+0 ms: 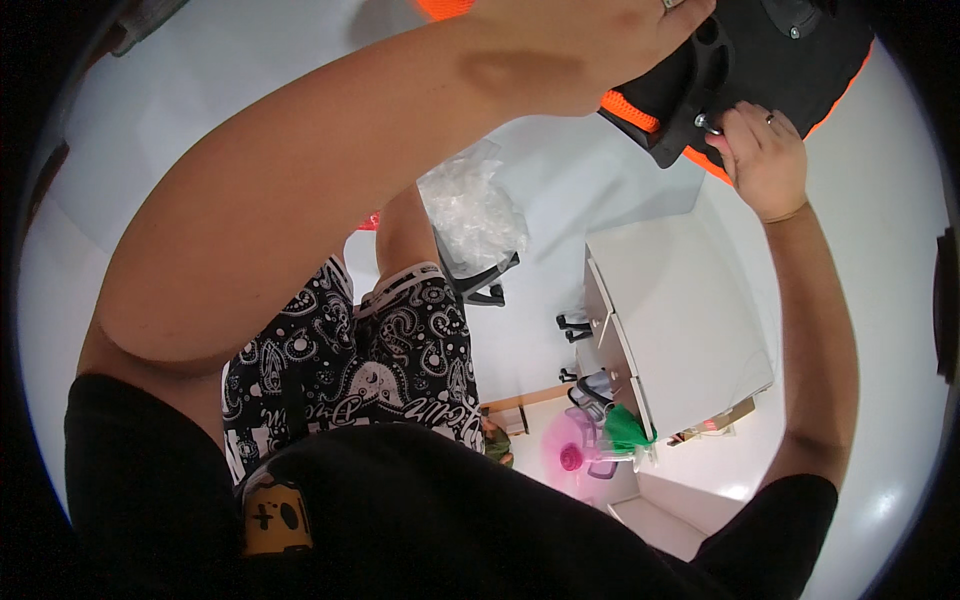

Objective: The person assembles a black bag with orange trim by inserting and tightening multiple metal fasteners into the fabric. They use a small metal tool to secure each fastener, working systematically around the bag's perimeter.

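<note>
At the upper right is a black chair seat (780, 70) with orange edging, its dark underside showing. A black plastic armrest bracket (712, 60) lies along it. My left hand (620, 40) reaches across to the bracket; its fingertips are cut off by the upper edge, so its grip is hidden. With fingers closed, my right hand (765, 150) pinches a small silver hex key (713, 128) at a round bolt head (700, 120) near the bracket's lower end. Another silver bolt (795, 32) sits in a dark plate farther up the seat. Orange mesh (630, 110) shows beside the bracket.
A crumpled clear plastic bag (470, 210) lies on the pale floor next to black chair parts (485, 285). A white cabinet (680, 310) stands right of centre. Near it are a pink fan (570, 455) and a green bag (626, 428).
</note>
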Demonstrator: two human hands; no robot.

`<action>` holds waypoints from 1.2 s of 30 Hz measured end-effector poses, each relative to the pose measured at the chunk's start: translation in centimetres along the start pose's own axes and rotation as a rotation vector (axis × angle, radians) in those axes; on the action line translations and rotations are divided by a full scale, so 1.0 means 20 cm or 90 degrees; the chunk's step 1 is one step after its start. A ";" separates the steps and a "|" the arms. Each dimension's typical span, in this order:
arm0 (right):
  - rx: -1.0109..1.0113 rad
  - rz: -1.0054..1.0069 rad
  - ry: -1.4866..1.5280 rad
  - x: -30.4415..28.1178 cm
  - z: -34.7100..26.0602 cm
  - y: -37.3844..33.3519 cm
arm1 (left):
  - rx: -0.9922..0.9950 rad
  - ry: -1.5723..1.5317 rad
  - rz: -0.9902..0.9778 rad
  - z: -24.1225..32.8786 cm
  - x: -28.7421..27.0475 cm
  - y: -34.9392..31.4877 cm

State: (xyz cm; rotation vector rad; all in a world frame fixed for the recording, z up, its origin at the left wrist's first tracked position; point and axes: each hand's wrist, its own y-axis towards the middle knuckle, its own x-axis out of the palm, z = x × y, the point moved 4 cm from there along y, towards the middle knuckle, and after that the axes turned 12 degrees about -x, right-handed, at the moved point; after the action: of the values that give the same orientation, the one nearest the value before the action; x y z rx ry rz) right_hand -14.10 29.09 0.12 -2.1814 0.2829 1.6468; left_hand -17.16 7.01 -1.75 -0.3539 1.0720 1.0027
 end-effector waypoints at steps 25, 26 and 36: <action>0.265 -0.243 0.027 -0.10 -0.33 -0.04 | -0.065 0.170 0.088 0.22 0.13 -0.07; 0.188 -0.267 0.001 -0.09 -0.30 -0.01 | -0.067 0.183 0.088 0.22 0.13 -0.07; -0.217 -0.324 0.032 -0.15 -0.10 0.16 | -0.068 0.002 0.151 0.09 0.08 -0.02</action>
State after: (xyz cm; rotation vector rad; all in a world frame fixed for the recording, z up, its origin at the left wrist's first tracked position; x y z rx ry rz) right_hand -14.55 25.16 2.91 -2.2767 -0.5384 1.4231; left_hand -15.72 8.84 -2.26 -0.3192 1.0829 1.2740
